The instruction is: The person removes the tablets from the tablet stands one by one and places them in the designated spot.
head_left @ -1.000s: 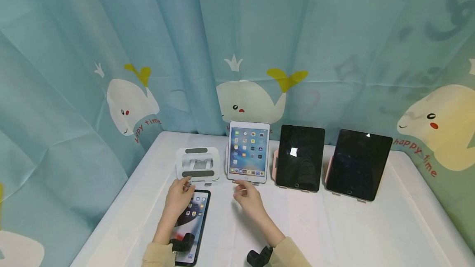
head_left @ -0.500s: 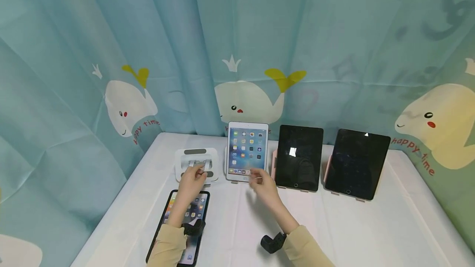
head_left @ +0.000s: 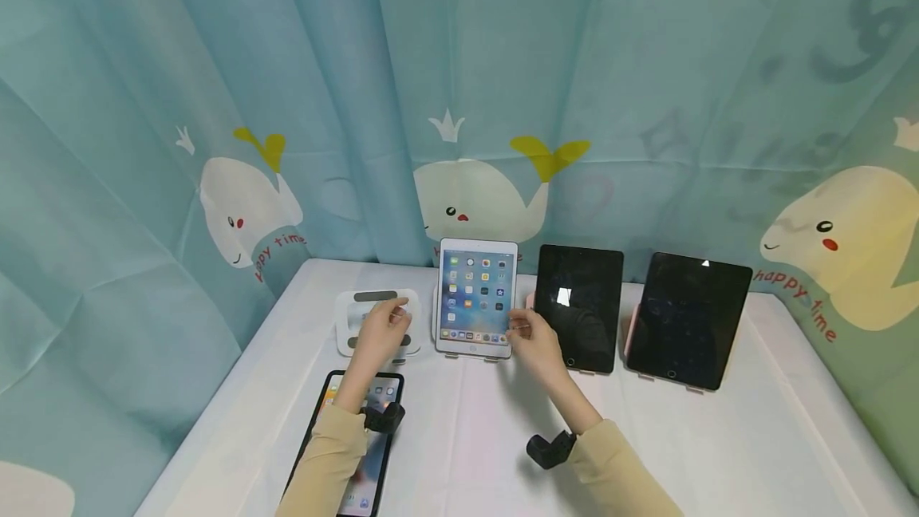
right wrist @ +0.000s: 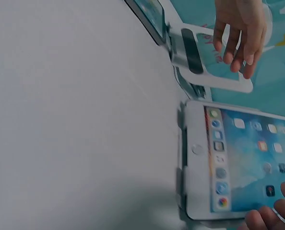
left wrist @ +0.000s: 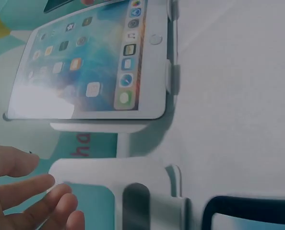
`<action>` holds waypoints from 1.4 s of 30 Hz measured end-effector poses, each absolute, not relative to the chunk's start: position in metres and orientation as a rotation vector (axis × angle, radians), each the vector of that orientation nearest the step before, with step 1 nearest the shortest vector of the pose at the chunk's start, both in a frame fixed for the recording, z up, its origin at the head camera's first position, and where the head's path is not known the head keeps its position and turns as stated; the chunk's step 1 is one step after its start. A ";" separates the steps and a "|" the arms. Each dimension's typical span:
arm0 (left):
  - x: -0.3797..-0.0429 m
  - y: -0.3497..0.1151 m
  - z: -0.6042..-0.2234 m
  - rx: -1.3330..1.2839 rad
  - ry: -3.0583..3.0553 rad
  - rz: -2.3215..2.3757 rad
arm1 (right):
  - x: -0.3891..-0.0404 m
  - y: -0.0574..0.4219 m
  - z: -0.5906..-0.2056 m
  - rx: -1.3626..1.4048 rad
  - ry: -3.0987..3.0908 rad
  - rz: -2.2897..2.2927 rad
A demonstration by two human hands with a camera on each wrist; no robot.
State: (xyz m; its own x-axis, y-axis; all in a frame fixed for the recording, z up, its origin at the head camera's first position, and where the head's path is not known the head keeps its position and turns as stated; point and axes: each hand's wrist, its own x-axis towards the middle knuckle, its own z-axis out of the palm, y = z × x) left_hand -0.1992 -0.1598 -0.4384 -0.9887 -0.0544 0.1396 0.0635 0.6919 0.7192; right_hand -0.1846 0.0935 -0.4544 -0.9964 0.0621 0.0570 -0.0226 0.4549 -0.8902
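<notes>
My left hand [head_left: 380, 333] hovers over a white tablet stand [head_left: 345, 321] at the left of the table. Its fingers are loosely bent and hold nothing; in the left wrist view the fingertips [left wrist: 65, 196] lie near the stand's edge. Right of that stand, a white tablet [head_left: 477, 294] with a lit home screen leans upright on its own stand. My right hand [head_left: 538, 345] is at this tablet's lower right edge. In the right wrist view its fingers [right wrist: 265, 218] are relaxed close to that edge; whether they touch it I cannot tell.
A larger black-framed tablet [head_left: 373, 461] lies flat under my left forearm. Two dark-screened tablets, one in the middle [head_left: 580, 301] and one farther right [head_left: 689, 317], lean on pink stands. A blue curtain [head_left: 323, 102] hangs behind the white table [head_left: 782, 437].
My left hand has moved forward and right, from the stand's front edge to above it. My right hand has slid right and slightly forward, from the white tablet's bottom edge to its right side.
</notes>
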 end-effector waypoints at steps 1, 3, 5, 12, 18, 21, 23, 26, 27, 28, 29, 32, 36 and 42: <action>-0.201 -0.159 -0.437 -0.015 -2.746 -1.181 | -0.186 0.095 -0.453 -0.037 -2.612 1.591; -0.205 -0.156 -0.435 -0.023 -2.740 -1.186 | -0.190 0.098 -0.449 -0.045 -2.618 1.575; -0.209 -0.154 -0.433 -0.027 -2.734 -1.187 | -0.193 0.100 -0.446 -0.042 -2.623 1.557; -0.226 -0.147 -0.426 -0.046 -2.735 -1.162 | -0.205 0.105 -0.436 -0.019 -2.631 1.515; -0.237 -0.143 -0.422 -0.013 -2.734 -1.272 | -0.216 0.107 -0.430 -0.014 -2.637 1.504; -0.241 -0.141 -0.420 0.003 -2.735 -1.321 | -0.221 0.107 -0.425 -0.016 -2.639 1.492; -0.244 -0.139 -0.418 -0.011 -2.734 -1.338 | -0.223 0.106 -0.422 -0.014 -2.638 1.482; -0.249 -0.138 -0.415 -0.035 -2.736 -1.360 | -0.227 0.105 -0.417 -0.006 -2.637 1.474; -0.251 -0.137 -0.415 -0.039 -2.740 -1.368 | -0.228 0.104 -0.416 -0.003 -2.635 1.469; -0.252 -0.136 -0.414 -0.045 -2.743 -1.374 | -0.229 0.104 -0.415 0.000 -2.635 1.465; -0.254 -0.136 -0.413 -0.049 -2.745 -1.380 | -0.231 0.103 -0.414 0.002 -2.635 1.460; -0.258 -0.133 -0.411 -0.060 -2.735 -1.402 | -0.234 0.102 -0.411 -0.006 -2.635 1.447; -0.264 -0.129 -0.408 -0.081 -2.705 -1.425 | -0.240 0.101 -0.410 -0.018 -2.645 1.429; -0.269 -0.121 -0.405 -0.060 -2.686 -1.452 | -0.246 0.098 -0.407 -0.055 -2.668 1.395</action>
